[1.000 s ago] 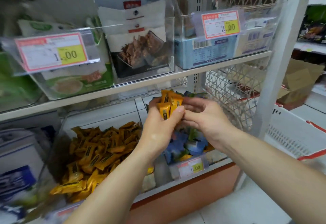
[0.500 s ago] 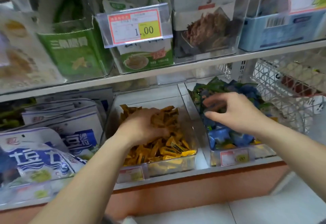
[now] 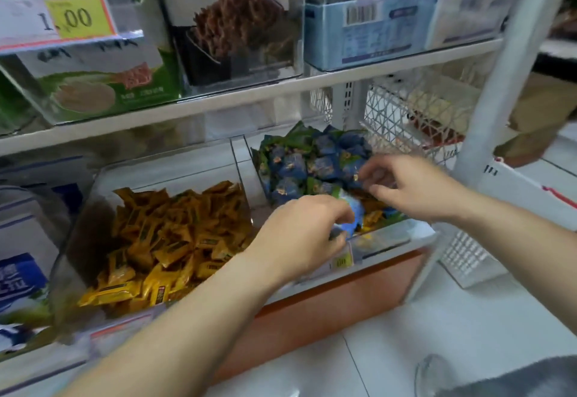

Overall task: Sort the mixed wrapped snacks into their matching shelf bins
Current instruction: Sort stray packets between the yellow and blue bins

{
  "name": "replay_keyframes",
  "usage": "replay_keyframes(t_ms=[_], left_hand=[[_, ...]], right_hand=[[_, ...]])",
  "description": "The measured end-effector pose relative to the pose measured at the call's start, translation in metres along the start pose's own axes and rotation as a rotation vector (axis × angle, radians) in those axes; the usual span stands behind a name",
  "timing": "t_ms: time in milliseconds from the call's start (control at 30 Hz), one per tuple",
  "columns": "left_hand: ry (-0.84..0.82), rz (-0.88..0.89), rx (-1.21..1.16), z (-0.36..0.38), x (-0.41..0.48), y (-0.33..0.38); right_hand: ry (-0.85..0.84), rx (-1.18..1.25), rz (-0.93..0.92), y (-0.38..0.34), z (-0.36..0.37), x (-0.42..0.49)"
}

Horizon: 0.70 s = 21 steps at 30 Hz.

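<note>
Hands now meet at the right bin point(image 3: 394, 236): half a second ago the left hand point(image 3: 306, 234) lay in the left bin point(image 3: 81, 242) among the yellow snacks point(image 3: 162, 240), and it has since crossed to the right bin's near edge, where its curled fingers grip a pale blue snack point(image 3: 352, 214). The right hand point(image 3: 409, 184) has stayed over the far pile of blue and green snacks point(image 3: 312, 165), fingers bent down into the wrappers; blur makes it impossible to tell whether they pinch one. So the handful of yellows seems delivered, and the picking has started again. A few yellow strays point(image 3: 373, 218) show at the right bin's near end, just beside the left hand, so sorting there looks unfinished; moving the blue snack aside probably helps reach them.
</note>
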<state>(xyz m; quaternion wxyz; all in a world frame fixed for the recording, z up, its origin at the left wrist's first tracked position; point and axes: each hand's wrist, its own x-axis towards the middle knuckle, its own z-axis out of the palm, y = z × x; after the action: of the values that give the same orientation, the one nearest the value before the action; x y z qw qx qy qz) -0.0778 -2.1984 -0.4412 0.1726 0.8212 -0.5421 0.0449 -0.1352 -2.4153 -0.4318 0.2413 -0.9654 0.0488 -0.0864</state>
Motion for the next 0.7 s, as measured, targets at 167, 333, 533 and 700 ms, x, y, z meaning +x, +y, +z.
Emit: replay_keyframes(t_ms=[167, 333, 533, 700], left_hand=[[-0.193, -0.056, 0.107, 0.003, 0.028, -0.01], [-0.369, -0.119, -0.04, -0.011, 0.028, -0.025], [-0.452, -0.104, 0.006, -0.016, 0.022, -0.025], [-0.251, -0.162, -0.051, -0.018, 0.011, -0.028]], right_hand=[[-0.259, -0.205, 0.004, 0.021, 0.013, -0.005], [-0.218, -0.11, 0.073, 0.028, 0.019, 0.003], [-0.181, -0.117, 0.109, 0.019, 0.026, 0.008], [-0.162, -0.208, -0.065, 0.012, 0.012, 0.0]])
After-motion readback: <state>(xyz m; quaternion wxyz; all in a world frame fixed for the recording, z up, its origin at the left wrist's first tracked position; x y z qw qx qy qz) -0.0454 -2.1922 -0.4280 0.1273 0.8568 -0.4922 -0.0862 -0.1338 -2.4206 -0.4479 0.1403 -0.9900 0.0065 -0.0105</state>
